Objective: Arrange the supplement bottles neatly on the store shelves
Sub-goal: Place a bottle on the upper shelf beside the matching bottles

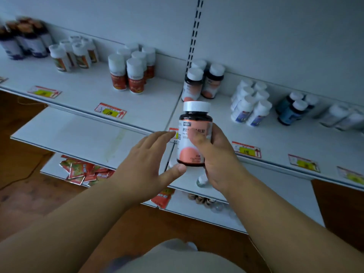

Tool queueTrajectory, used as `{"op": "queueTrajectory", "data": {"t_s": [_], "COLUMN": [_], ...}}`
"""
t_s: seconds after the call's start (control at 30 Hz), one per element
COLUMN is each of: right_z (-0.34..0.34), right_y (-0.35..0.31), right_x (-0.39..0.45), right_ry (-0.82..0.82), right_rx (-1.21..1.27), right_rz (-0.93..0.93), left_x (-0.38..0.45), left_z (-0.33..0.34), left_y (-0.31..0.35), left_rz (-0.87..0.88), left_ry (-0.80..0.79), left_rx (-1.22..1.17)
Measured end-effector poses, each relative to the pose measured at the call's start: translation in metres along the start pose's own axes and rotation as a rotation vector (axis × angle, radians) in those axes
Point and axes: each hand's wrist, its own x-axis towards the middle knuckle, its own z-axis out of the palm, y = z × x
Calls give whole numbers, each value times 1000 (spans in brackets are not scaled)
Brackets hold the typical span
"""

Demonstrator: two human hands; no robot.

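Note:
My right hand point(214, 154) grips a dark supplement bottle point(194, 133) with a white cap and a pink-and-white label, upright in front of the top shelf point(275, 138). My left hand point(145, 164) is beside it with fingers straight, the thumb touching the bottle's bottom edge. Behind it on the shelf stand matching pink-label bottles point(202, 81). Along the same shelf are red-label bottles point(132, 69), white bottles point(250, 105), blue bottles point(293, 109), orange-label white bottles point(72, 52) and dark purple-label bottles point(23, 38).
Price tags point(110, 111) lie along the shelf front. A lower shelf point(74, 134) juts out at the left. Red packets point(82, 170) are piled on a shelf below. A small white-capped bottle point(201, 181) sits under my right hand. The floor is brown wood.

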Motion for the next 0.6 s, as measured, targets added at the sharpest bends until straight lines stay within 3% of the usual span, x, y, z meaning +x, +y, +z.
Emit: {"op": "queueTrajectory", "data": {"t_s": [0.2, 0.37, 0.6], "right_z": [-46, -57, -64], "right_y": [-14, -16, -10], "right_x": [31, 76, 146], "right_ry": [80, 94, 330], "right_rx": [-6, 47, -182], "right_rz": [-26, -51, 19], "left_x": [51, 98, 181], "left_z": [16, 10, 4], "left_y": [24, 8, -34], "left_rz": [34, 46, 214], "left_ry": [-5, -61, -140], "left_rx": [-11, 32, 243]}}
